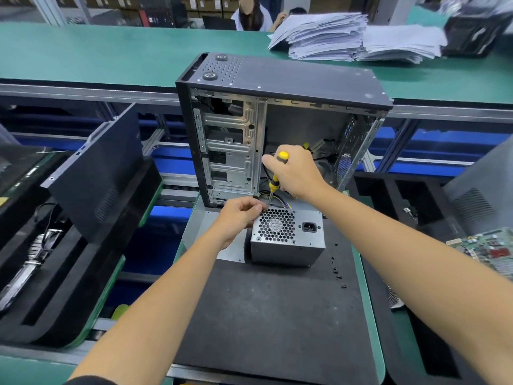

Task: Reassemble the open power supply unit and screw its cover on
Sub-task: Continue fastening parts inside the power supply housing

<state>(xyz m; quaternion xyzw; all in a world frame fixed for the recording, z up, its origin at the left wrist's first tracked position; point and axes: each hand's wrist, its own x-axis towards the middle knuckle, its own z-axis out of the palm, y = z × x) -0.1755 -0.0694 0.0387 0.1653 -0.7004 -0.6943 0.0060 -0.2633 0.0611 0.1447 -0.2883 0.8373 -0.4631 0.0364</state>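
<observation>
Left hand (238, 215) pinches something unseen, probably a screw, at the grey metal power supply box's (288, 240) ten-o'clock corner. Right hand (297, 173) grips the yellow-handled screwdriver (274, 183), shaft steeply tilted, tip at that corner.

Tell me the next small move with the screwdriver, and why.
Probably turn the screwdriver to drive the corner screw. The right hand grips its handle, the tip sits at the top-left corner of the power supply unit, and the left hand pinches there, seemingly steadying a screw. Spare screws lie on the mat.
</observation>
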